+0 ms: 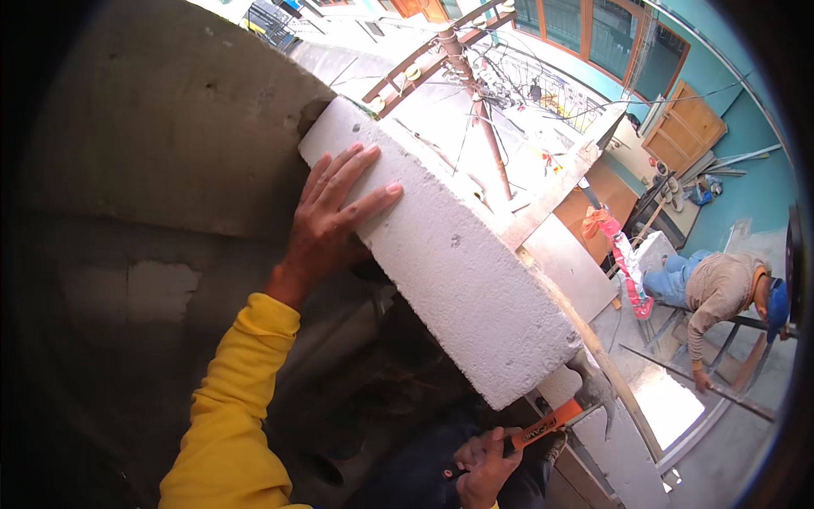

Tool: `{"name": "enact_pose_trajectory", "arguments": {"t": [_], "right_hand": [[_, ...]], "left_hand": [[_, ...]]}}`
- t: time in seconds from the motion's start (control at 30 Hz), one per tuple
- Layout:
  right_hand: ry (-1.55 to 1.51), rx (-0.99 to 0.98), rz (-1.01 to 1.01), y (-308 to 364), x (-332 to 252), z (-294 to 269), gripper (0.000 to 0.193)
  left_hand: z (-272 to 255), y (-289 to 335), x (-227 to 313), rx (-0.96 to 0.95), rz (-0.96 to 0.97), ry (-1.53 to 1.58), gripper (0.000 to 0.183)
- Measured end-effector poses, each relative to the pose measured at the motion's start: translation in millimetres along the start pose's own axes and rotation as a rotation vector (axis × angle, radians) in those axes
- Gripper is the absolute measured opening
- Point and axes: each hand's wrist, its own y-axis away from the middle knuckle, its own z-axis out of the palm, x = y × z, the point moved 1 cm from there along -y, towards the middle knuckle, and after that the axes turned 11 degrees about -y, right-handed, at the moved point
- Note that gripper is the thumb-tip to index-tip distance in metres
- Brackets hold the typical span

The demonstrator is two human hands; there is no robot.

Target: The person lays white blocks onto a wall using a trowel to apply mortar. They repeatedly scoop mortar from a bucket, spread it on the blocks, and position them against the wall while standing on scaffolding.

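A long white lightweight concrete block lies diagonally across the middle, its far end against a grey wall. My left hand rests on the top near that end, fingers spread and the palm partly over the side edge. Low in the view, my right hand is wrapped round the dark grip of a hammer with an orange shaft. The grey hammer head is beside the block's near end; whether they touch I cannot tell. Below that end more white block shows.
A grey wall stands at the left. Beyond the block, a wooden plank edge runs alongside a drop. Lower down at the right, a person in a blue cap bends over metal bars. A pole with wires rises at the top.
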Motion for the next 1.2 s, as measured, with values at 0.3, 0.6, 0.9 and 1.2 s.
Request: {"name": "enact_pose_trajectory", "arguments": {"t": [0.3,0.6,0.9,1.2], "right_hand": [[-0.058,-0.017,0.044,-27,16,47,0.028],[-0.083,-0.111,0.169,-30,22,44,0.027],[-0.213,-0.030,0.169,-29,23,47,0.027],[-0.207,-0.072,0.227,-25,25,51,0.024]], "left_hand": [[10,-1,-12,-0.012,0.012,-0.014,0.058],[22,1,-10,0.019,0.039,0.019,0.055],[22,-2,-10,-0.021,0.067,0.059,0.063],[18,-1,-16,-0.022,0.028,0.035,0.062]]}}
